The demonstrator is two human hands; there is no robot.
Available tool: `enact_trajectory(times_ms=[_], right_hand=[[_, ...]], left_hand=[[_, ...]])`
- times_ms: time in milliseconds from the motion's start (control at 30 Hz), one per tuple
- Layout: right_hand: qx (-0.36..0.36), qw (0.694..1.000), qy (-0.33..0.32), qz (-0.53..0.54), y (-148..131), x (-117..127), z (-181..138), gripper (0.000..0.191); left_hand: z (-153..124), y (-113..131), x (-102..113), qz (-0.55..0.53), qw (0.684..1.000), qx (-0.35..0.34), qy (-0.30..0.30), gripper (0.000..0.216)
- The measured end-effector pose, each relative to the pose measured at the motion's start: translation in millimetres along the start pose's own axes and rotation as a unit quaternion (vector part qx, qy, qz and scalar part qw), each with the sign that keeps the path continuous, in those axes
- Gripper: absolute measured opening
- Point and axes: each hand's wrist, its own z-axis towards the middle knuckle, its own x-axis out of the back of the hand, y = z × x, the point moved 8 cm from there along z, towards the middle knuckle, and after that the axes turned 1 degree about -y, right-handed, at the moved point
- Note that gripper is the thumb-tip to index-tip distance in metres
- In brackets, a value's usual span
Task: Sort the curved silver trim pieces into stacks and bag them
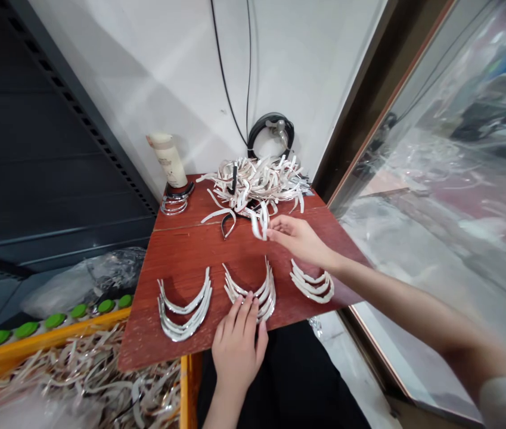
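On a reddish wooden table (181, 256) lie three neat stacks of curved silver headbands: a left stack (185, 307), a middle stack (253, 292) and a right stack (312, 283). My left hand (238, 342) rests flat at the table's near edge, fingers stretched out and touching the middle stack. My right hand (300, 238) reaches over the table and pinches a silver headband (260, 225) lifted near a tangled pile of headbands (257, 185) at the back.
A cream bottle (168, 159) stands on a few bands at the back left. A black cable coil (271, 128) hangs on the white wall. An orange crate (83, 369) of loose bands sits lower left. A glass pane runs along the right.
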Motion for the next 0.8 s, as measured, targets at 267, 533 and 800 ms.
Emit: enact_trajectory(times_ms=[267,533,800], right_hand=[[-0.313,0.892,-0.043,0.324,62.7,-44.5,-26.3,0.027],[-0.283,0.938,-0.047,0.193,75.7,-35.2,-23.7,0.024],[0.069,0.954,-0.089,-0.278,19.3,-38.1,-8.0,0.021]], left_hand=[[1.7,1.4,2.2,-0.006,1.0,-0.003,0.0,0.034],[0.3,0.9,1.7,-0.006,1.0,-0.003,0.008,0.035],[1.4,1.4,2.9,-0.012,1.0,0.001,0.012,0.034]])
